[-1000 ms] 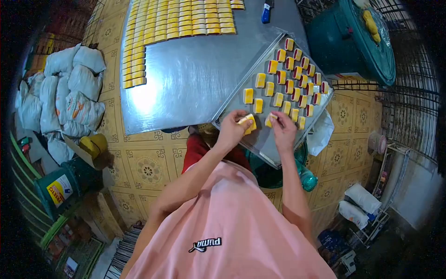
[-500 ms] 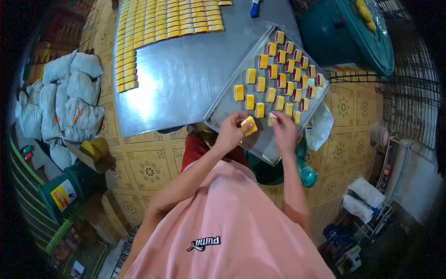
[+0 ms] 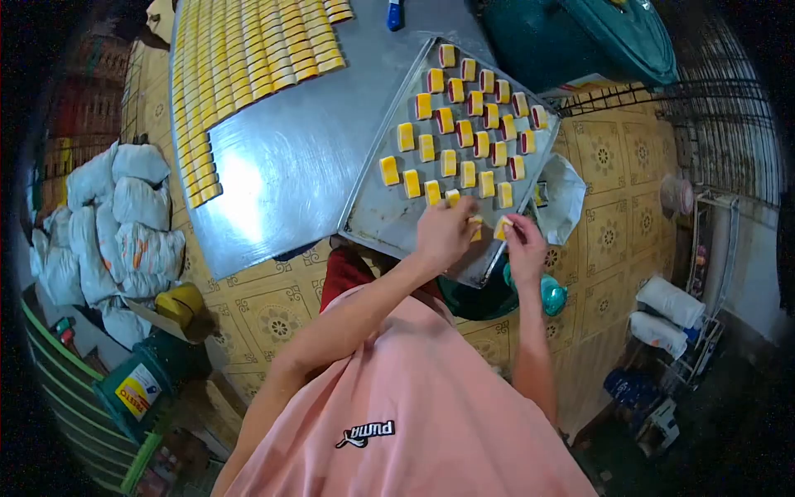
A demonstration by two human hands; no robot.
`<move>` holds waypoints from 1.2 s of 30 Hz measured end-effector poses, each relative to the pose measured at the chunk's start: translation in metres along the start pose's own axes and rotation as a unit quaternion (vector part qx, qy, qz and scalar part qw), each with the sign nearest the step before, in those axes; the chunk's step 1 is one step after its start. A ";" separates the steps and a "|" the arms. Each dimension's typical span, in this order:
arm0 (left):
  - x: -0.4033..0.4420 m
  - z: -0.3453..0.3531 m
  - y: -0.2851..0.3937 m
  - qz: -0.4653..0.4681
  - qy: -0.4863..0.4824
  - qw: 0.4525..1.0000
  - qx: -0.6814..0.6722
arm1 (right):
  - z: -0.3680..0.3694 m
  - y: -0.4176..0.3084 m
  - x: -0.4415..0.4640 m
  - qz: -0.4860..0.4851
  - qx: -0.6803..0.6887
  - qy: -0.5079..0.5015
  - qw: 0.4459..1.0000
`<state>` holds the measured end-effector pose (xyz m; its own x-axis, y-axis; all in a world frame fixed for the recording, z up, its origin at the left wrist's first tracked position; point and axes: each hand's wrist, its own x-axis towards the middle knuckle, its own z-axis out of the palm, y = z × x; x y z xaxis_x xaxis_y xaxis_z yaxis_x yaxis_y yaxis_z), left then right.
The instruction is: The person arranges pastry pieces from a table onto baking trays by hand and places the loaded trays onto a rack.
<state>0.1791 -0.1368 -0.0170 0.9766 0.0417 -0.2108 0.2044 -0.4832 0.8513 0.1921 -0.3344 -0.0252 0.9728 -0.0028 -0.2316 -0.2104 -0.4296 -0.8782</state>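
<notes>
My left hand (image 3: 445,232) reaches over the near part of a metal tray (image 3: 377,211), fingers closed at a small yellow cake piece (image 3: 452,195). Another cake piece (image 3: 475,229) shows at the right side of that hand; whether the hand holds it or it lies on the tray, I cannot tell. My right hand (image 3: 527,250) pinches a yellow-and-white cake piece (image 3: 501,227) between thumb and fingers at the tray's right edge. Rows of similar pieces, several with dark red sides, stand apart from each other on the tray.
The tray lies slanted on a metal table (image 3: 290,157). Long rows of yellow slices (image 3: 248,58) cover its far left. A blue-handled tool (image 3: 395,15) lies at the back. Green bins (image 3: 580,41) stand beyond the tray, white sacks (image 3: 124,224) on the floor at left.
My left hand has moved forward over the tray, bringing a cake piece to the nearest row. My right hand has shifted right, still holding its piece. The view has turned slightly.
</notes>
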 end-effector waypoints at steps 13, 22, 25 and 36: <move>-0.006 -0.166 -0.130 0.083 0.148 0.982 0.084 | 0.107 -0.027 -0.048 -0.024 0.023 -0.034 0.999; 0.054 -0.482 -0.253 0.071 -0.042 0.892 0.445 | 0.301 -0.150 -0.033 -0.065 0.077 -0.261 0.960; 0.079 -0.500 -0.282 0.100 -0.108 0.896 0.420 | 0.376 -0.191 -0.027 -0.058 0.040 -0.317 0.946; 0.062 -0.512 -0.245 0.074 -0.321 0.899 0.289 | 0.501 -0.214 -0.041 -0.148 -0.054 -0.165 0.974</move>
<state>0.2236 0.4321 0.0075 0.7121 -0.4848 -0.5078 -0.1755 -0.8233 0.5399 0.1486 0.2099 -0.0377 0.9014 0.4182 -0.1122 0.1032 -0.4592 -0.8823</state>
